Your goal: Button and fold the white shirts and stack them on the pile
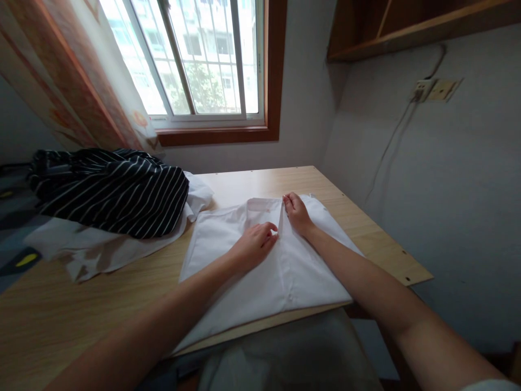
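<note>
The white shirt (260, 260) is lying flat on the wooden tabletop (101, 304), its long axis running away from the person, collar at the far end by the window (191, 60); both hands are meeting at its raised centre placket. The left hand (254, 244) is sitting nearer, its fingers (272, 232) closing together on the placket's left edge; the right hand (298, 213) is resting just beyond, toward the collar, fingers (288, 202) pinching the same strip from the right. A black striped garment (109, 190) is lying well apart to the left.
</note>
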`<act>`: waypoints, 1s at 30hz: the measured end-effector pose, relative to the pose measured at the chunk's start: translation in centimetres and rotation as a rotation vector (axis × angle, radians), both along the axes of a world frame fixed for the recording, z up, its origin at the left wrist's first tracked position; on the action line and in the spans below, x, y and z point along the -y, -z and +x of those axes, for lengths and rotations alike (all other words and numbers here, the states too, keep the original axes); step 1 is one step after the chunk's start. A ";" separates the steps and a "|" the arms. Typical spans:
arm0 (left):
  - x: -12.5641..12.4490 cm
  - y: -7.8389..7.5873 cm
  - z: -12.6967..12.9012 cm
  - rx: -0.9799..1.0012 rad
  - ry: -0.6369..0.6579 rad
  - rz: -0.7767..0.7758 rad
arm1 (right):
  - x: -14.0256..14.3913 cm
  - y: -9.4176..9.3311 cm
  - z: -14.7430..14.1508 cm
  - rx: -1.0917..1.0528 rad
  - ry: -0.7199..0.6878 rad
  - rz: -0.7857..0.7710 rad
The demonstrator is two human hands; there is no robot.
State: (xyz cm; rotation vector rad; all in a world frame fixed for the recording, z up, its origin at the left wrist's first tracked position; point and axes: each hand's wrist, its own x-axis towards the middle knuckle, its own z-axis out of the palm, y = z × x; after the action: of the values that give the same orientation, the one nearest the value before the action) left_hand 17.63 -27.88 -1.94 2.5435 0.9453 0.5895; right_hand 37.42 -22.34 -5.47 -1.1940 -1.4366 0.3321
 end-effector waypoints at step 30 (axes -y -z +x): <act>1.3 -0.5 -0.1 0.031 -0.133 -0.034 | 0.9 -0.4 -0.8 -0.086 -0.115 -0.091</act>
State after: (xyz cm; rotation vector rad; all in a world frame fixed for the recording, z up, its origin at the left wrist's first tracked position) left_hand 17.51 -29.22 -1.40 2.4483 1.1109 0.6431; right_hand 36.59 -23.26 -5.03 -1.1576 -1.4306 0.5274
